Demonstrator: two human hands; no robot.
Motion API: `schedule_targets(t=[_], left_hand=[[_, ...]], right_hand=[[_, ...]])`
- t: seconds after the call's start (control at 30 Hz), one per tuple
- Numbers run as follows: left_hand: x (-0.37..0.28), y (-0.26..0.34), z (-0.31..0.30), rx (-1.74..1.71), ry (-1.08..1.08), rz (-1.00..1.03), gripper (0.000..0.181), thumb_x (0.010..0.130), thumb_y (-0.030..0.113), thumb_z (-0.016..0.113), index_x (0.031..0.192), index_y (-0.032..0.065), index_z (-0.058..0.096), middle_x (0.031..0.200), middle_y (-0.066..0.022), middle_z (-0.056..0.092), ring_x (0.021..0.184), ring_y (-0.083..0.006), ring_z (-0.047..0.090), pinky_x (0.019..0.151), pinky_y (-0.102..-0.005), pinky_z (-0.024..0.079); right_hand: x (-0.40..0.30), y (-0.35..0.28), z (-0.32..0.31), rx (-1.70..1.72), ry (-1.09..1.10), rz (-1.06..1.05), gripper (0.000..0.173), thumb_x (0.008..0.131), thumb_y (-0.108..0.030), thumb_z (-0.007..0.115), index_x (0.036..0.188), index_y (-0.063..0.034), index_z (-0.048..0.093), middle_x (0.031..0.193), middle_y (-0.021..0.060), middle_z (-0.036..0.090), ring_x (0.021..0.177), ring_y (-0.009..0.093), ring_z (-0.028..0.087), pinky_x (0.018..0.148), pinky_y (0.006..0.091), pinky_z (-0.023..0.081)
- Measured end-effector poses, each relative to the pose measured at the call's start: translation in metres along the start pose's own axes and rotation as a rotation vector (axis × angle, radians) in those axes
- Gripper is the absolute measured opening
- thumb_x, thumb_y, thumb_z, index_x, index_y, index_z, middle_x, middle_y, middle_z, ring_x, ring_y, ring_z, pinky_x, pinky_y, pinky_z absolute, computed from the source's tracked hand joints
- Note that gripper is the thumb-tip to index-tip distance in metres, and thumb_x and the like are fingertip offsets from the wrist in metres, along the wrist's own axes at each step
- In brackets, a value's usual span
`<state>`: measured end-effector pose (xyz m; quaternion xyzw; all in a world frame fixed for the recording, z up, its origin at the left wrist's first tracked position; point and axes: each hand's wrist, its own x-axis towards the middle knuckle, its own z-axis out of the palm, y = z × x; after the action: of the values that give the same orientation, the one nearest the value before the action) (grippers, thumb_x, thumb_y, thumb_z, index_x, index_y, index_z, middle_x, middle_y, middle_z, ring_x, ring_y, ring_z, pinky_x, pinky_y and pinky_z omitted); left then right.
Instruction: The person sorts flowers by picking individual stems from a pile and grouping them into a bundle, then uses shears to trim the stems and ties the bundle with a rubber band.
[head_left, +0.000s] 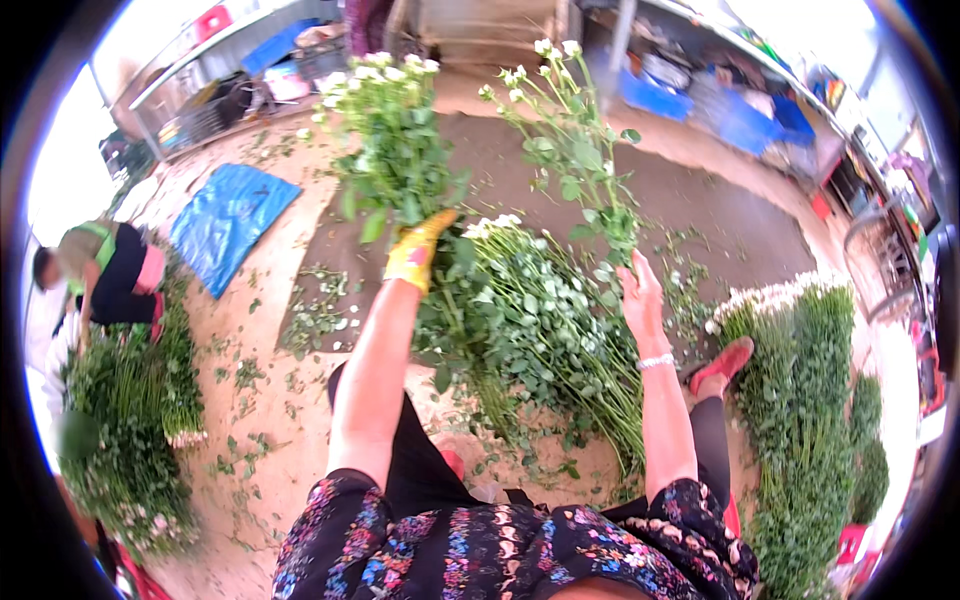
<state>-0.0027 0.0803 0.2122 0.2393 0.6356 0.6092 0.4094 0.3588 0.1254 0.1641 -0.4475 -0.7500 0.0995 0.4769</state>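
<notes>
My left hand (415, 253), in a yellow glove, grips a thick bunch of white roses (401, 154) around its stems, with the blooms pointing away from me. Bare, with a bracelet at the wrist, my right hand (641, 289) holds a thinner bunch of white roses (589, 165) by the stems. Between my arms lies a heap of leafy white roses (540, 315), its stem ends towards my right knee. The lower stems of the left bunch blend into this heap, so their ends are hard to tell apart.
A dark mat (720, 217) strewn with cut leaves covers the floor ahead. Long stacks of flowers stand at right (799, 420) and left (127, 435). A co-worker (112, 270) bends over the left stack. A blue tarp (232, 217) lies nearby; loaded shelves (720, 97) line the back.
</notes>
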Motion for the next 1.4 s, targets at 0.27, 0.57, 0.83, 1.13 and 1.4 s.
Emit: schedule_targets(t=[0.27,0.57,0.83,1.13,1.4], left_hand=[[-0.007,0.000,0.008,-0.075,-0.101,0.038,0.068,0.068,0.039,0.078,0.119,-0.0024,0.056,0.116,-0.0117,0.060,0.096,-0.0169,0.060,0.081,-0.0302,0.049],[-0.022,0.008,0.015,0.012,-0.163,0.131,0.094,0.076,0.069,0.054,0.139,0.0028,0.036,0.137,-0.0125,0.044,0.123,-0.0238,0.044,0.102,-0.0344,0.032],[-0.043,0.010,0.014,-0.406,-0.382,-0.007,0.059,0.079,0.039,0.068,0.125,0.0041,0.052,0.121,-0.0066,0.057,0.104,-0.0175,0.054,0.092,-0.0331,0.042],[-0.035,0.008,0.007,-0.514,-0.307,-0.073,0.027,0.072,0.024,0.073,0.090,0.0046,0.067,0.086,-0.0071,0.066,0.069,-0.0195,0.061,0.064,-0.0344,0.052],[-0.030,0.003,0.006,-0.957,-1.030,0.035,0.046,0.075,0.026,0.063,0.112,-0.0005,0.057,0.104,-0.0183,0.064,0.105,-0.0359,0.057,0.093,-0.0457,0.046]], right_hand=[[0.020,-0.134,0.001,0.092,0.010,-0.107,0.036,0.088,0.000,0.055,0.123,0.0025,0.051,0.115,0.0190,0.060,0.100,0.026,0.062,0.085,0.0322,0.051],[-0.022,-0.144,0.088,-0.083,-0.125,-0.294,0.051,0.078,0.007,0.051,0.128,-0.0033,0.044,0.109,0.0186,0.057,0.087,0.038,0.059,0.071,0.0415,0.051],[-0.023,-0.168,0.088,-0.389,-0.263,-0.325,0.058,0.076,0.006,0.049,0.132,-0.0072,0.041,0.094,0.0159,0.053,0.068,0.036,0.058,0.057,0.0421,0.049],[-0.020,-0.175,0.055,-0.209,-0.327,-0.200,0.072,0.075,-0.040,0.070,0.132,-0.0063,0.042,0.128,0.0180,0.046,0.118,0.034,0.046,0.098,0.0434,0.036],[-0.022,-0.202,0.044,0.757,-0.765,0.379,0.080,0.066,-0.022,0.079,0.133,0.0025,0.040,0.126,0.0106,0.051,0.114,0.018,0.046,0.103,0.0309,0.031]])
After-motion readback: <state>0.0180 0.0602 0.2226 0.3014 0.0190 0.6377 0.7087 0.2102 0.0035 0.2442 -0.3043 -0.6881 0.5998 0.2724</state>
